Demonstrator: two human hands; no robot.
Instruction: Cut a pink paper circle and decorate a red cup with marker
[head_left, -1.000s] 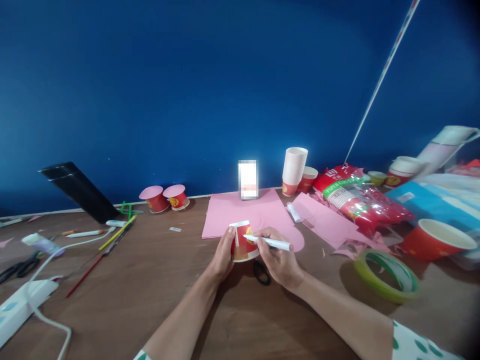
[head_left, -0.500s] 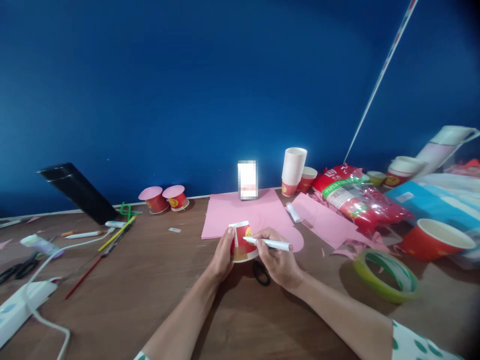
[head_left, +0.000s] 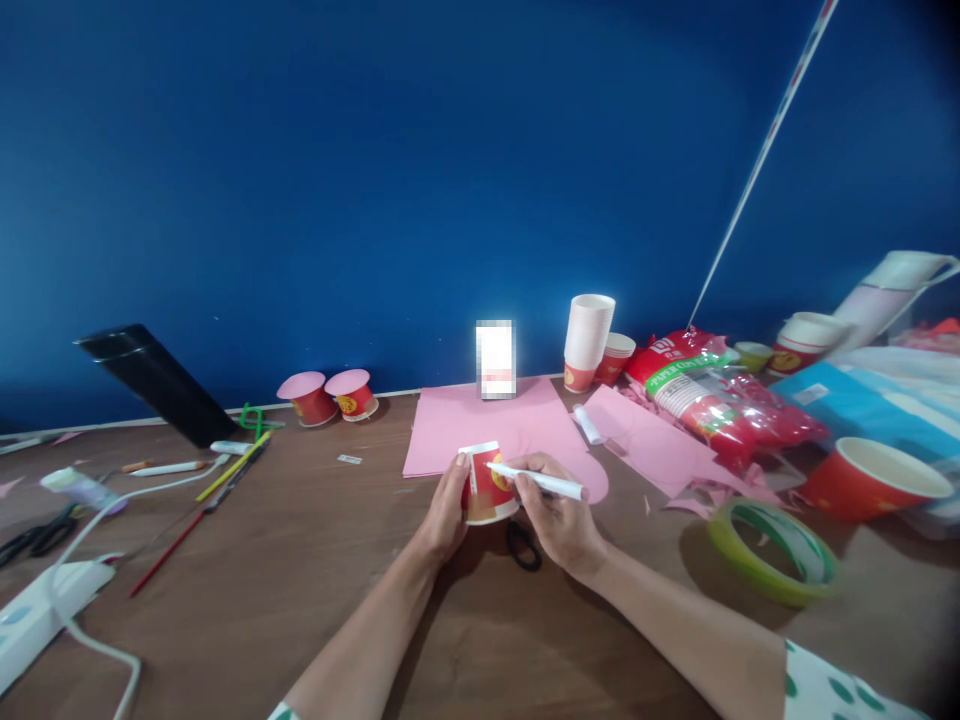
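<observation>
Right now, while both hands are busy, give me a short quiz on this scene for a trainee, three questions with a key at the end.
1. What does the right hand hold? (a) a pair of scissors (b) a white pen (c) a paintbrush
2. True or false: the left hand holds the roll of tape.
3. How many red cups along the blue wall are topped with pink discs?

Key:
1. b.
2. False; it holds a red paper cup.
3. Two, standing side by side.
</observation>
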